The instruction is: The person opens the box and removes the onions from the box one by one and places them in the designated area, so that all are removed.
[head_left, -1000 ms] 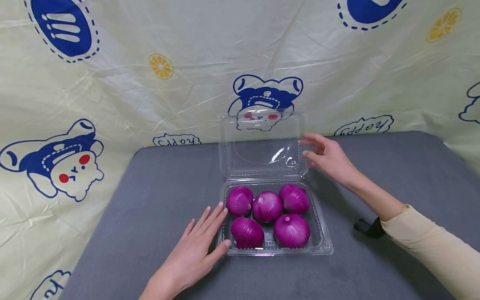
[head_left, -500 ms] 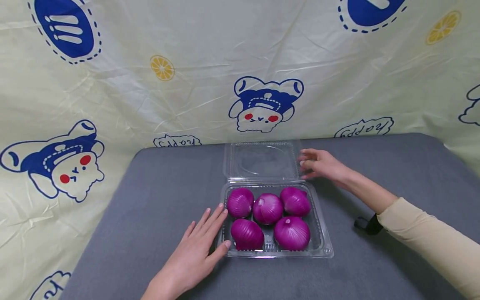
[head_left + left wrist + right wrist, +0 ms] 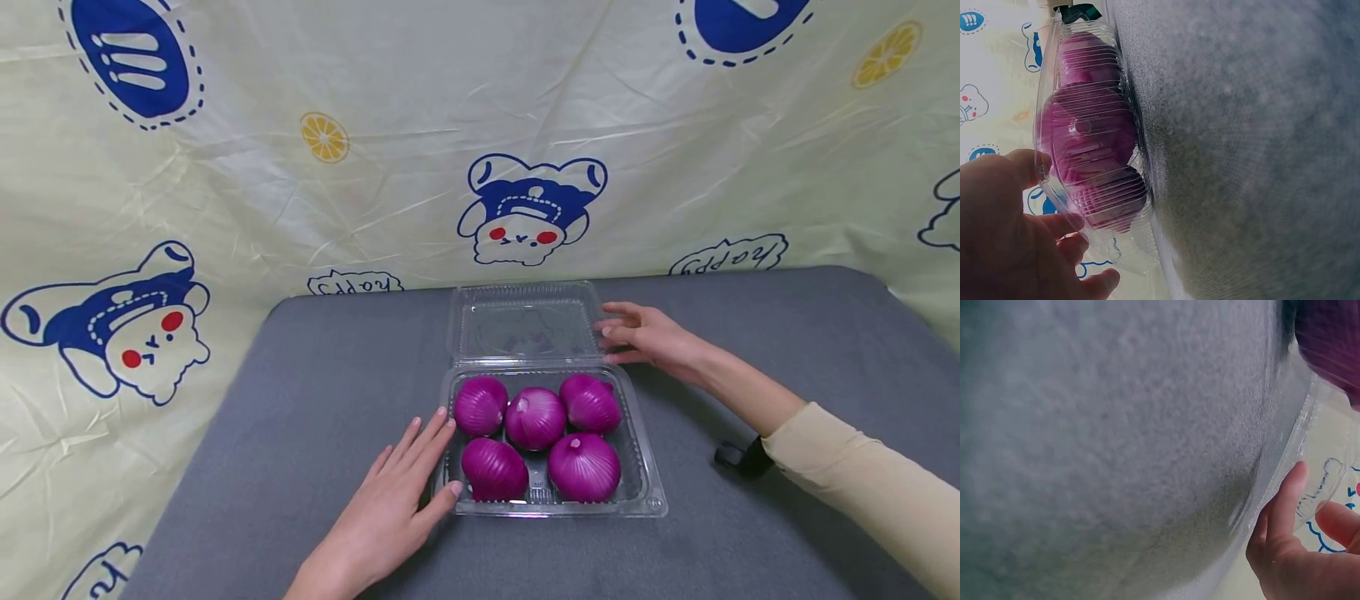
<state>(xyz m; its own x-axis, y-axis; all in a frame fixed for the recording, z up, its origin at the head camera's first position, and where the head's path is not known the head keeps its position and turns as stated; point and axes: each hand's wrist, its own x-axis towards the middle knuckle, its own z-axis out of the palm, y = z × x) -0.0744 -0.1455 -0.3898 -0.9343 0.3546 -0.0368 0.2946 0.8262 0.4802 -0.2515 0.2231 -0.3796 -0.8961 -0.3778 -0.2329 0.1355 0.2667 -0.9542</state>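
A clear plastic clamshell box (image 3: 647, 502) stands on the table with several purple onions (image 3: 536, 418) in its base. Its hinged lid (image 3: 525, 327) is folded back, lying nearly flat behind the base. My left hand (image 3: 386, 508) rests at the left side of the base, fingers extended; in the left wrist view, the fingertips (image 3: 1072, 220) touch the clear wall. At the lid's right edge is my right hand (image 3: 652, 340), its fingers loosely bent. The right wrist view places its fingertips (image 3: 1299, 472) against or just beside the lid; firm contact is unclear.
A grey cloth covers the table (image 3: 322, 375). Behind it hangs a pale curtain (image 3: 397, 200) printed with blue cartoon figures and orange slices. A black device (image 3: 744, 458) shows under the right sleeve (image 3: 847, 475).
The lid has swung from upright to folded back, nearly flat. My right hand has come down with it, staying by its right edge. My left hand has kept its place.
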